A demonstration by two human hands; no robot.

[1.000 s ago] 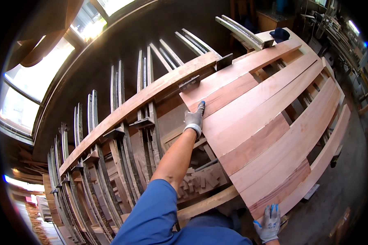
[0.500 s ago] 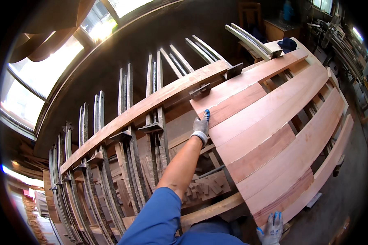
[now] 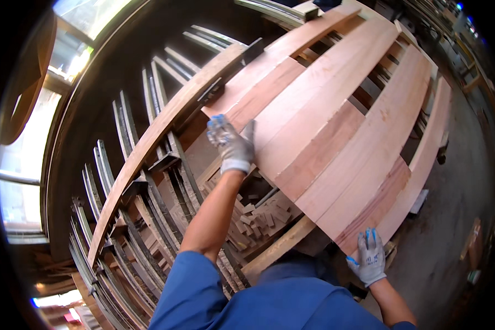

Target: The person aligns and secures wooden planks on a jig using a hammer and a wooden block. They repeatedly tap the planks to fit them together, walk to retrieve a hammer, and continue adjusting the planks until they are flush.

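A wide assembly of pale pinkish wooden boards (image 3: 341,137), with short pieces set between long ones, slants away from me to the far right. Gaps show between the boards toward the far end. My left hand (image 3: 232,144), in a grey glove with blue fingertips, lies over the assembly's near left corner, its fingers spread. The wrist hangs past the edge. At the near right corner, my right hand (image 3: 371,263), gloved alike, rests with stretched fingers on the end of a darker, streaked short piece (image 3: 371,217). Neither hand is wrapped round anything.
Left of the assembly, a long wooden beam (image 3: 159,129) lies across a row of metal bar clamps (image 3: 173,190). Small wood offcuts (image 3: 267,217) are heaped below, beside a thick timber rail (image 3: 280,247). Bright windows (image 3: 30,143) stand at far left; grey floor (image 3: 456,220) is on the right.
My left hand has gone from a side-on hold at the board edge to lying spread over the corner. My right hand and forearm show more fully. The whole view has shifted and tilted.
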